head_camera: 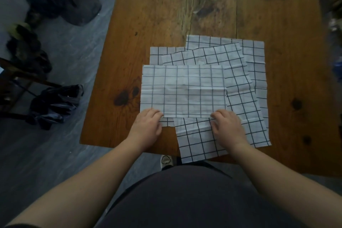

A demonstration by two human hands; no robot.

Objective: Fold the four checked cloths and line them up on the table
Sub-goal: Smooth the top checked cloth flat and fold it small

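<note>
Overlapping cloths [185,90] on wooden table [148,15]

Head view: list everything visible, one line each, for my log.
table: one, brown wood, centre and right
checked cloths: four, white with dark grid, overlapping on the table's near half
top cloth: one of the four, fainter grid, front left of the pile
floor: grey, left
dark bundles: several, black, on the floor at left, blurred
shoe: one, white, below the table's near edge
left hand: one, gripping top cloth's near-left corner
right hand: one, gripping top cloth's near-right corner
</note>
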